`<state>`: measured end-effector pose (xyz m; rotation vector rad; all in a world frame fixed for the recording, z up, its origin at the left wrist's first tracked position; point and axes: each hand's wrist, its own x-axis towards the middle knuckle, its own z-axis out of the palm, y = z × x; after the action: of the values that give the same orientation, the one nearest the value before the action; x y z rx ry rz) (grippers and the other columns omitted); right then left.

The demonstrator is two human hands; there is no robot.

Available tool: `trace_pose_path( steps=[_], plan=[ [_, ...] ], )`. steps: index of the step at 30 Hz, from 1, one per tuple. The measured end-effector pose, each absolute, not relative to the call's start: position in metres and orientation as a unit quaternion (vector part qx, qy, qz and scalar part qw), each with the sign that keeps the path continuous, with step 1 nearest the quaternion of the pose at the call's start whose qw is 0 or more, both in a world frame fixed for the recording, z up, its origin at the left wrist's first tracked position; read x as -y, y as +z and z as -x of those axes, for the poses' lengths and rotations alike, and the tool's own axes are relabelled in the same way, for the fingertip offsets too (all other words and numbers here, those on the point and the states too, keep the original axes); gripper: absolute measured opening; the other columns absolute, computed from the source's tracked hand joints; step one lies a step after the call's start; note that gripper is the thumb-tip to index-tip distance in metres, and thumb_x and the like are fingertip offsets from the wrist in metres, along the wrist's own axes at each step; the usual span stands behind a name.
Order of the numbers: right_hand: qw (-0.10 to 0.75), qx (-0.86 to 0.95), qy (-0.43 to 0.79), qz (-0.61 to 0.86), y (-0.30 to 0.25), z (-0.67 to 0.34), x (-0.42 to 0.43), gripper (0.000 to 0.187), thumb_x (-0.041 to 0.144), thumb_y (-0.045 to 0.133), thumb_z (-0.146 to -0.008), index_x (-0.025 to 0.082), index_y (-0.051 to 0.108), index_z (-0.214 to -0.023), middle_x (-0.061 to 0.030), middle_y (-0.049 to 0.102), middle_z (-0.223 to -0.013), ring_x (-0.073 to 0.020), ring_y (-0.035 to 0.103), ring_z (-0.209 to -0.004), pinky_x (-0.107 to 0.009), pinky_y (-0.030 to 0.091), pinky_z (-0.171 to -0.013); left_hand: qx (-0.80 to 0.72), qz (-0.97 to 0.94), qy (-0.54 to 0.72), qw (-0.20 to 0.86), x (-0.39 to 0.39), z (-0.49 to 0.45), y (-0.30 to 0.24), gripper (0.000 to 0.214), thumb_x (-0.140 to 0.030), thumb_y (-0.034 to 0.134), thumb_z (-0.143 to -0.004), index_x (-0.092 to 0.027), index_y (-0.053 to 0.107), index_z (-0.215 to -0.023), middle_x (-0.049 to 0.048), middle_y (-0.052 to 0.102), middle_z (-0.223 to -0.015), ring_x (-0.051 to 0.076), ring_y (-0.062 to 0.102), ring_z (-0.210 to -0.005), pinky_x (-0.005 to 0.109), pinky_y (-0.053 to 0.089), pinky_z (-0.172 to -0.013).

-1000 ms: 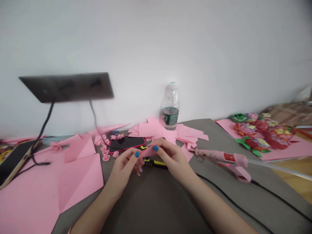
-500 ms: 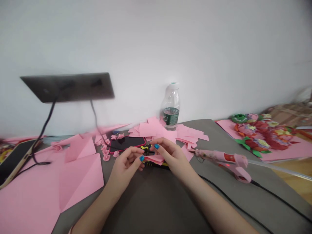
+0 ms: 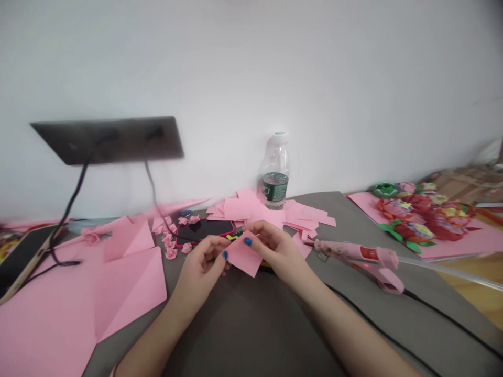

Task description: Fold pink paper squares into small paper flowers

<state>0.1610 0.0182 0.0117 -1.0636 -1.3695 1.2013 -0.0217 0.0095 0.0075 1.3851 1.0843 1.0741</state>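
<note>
White wall [image 3: 251, 78] rises behind a grey work mat [image 3: 251, 335], with loose pink paper scraps [image 3: 251, 209] beyond the hands and a pink hot glue gun [image 3: 357, 255] to their right. Between the left hand [image 3: 198, 269] and right hand [image 3: 281, 251], a small square of pink paper [image 3: 244, 255] sits tilted like a diamond, one diagonal running away from the body. Both hands are closed on it: the left thumb [image 3: 224, 255] pinches its left corner, and the right thumb [image 3: 248, 241], lying further over the paper, presses its upper edge.

Yellow-black object [image 3: 234, 237] mostly hidden behind pink paper square [image 3: 244, 255]; dark wall panel [image 3: 106, 140] blurred.
</note>
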Motion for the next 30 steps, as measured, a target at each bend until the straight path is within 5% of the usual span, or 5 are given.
trace_pose_path(
  steps=[7, 13, 16, 21, 30],
  plan=[
    [0.506, 0.578, 0.504, 0.394, 0.008, -0.159, -0.019, 0.018, 0.027, 0.069, -0.078, 0.021, 0.063, -0.093, -0.0052, 0.069, -0.097, -0.0196, 0.064, -0.094, -0.033, 0.052, -0.083, -0.431, -0.63, 0.409, 0.5, -0.005, 0.022, 0.008, 0.015, -0.031, 0.061, -0.087, -0.019, 0.066, -0.095, 0.0037, 0.067, -0.085, 0.015, 0.06, -0.071, 0.021, 0.045, -0.056],
    [0.541, 0.555, 0.503, 0.383, 0.016, -0.161, -0.013, 0.022, 0.038, 0.059, -0.089, 0.024, 0.059, -0.105, -0.0041, 0.063, -0.096, -0.0148, 0.064, -0.077, -0.028, 0.054, -0.065, -0.451, -0.534, 0.506, 0.506, -0.01, 0.025, 0.006, 0.026, -0.037, 0.061, -0.087, -0.023, 0.054, -0.109, -0.0056, 0.056, -0.063, 0.011, 0.051, -0.052, 0.019, 0.043, -0.049],
    [0.533, 0.603, 0.467, 0.365, 0.021, -0.163, -0.009, 0.019, 0.034, 0.049, -0.094, 0.024, 0.061, -0.106, -0.0052, 0.063, -0.096, -0.0157, 0.064, -0.079, -0.031, 0.055, -0.072, -0.448, -0.511, 0.545, 0.491, -0.012, 0.026, 0.005, 0.022, -0.035, 0.06, -0.088, -0.025, 0.05, -0.105, -0.0075, 0.05, -0.061, 0.01, 0.049, -0.049, 0.018, 0.042, -0.046],
    [0.505, 0.684, 0.355, 0.389, 0.018, -0.16, -0.008, 0.022, 0.013, 0.054, -0.083, 0.023, 0.063, -0.1, -0.0049, 0.064, -0.095, -0.0174, 0.061, -0.084, -0.031, 0.052, -0.076, -0.447, -0.526, 0.535, 0.488, -0.01, 0.027, 0.006, 0.013, -0.032, 0.062, -0.086, -0.022, 0.053, -0.088, -0.0052, 0.049, -0.068, 0.009, 0.048, -0.052, 0.018, 0.043, -0.046],
    [0.532, 0.595, 0.46, 0.389, 0.016, -0.163, -0.016, 0.008, 0.027, 0.063, -0.084, 0.02, 0.064, -0.085, -0.0028, 0.062, -0.084, -0.0162, 0.062, -0.078, -0.029, 0.052, -0.071, -0.417, -0.593, 0.53, 0.441, -0.009, 0.027, 0.012, 0.009, -0.026, 0.067, -0.082, -0.018, 0.064, -0.086, 0.0024, 0.059, -0.084, 0.015, 0.057, -0.072, 0.023, 0.049, -0.063]
  ],
)
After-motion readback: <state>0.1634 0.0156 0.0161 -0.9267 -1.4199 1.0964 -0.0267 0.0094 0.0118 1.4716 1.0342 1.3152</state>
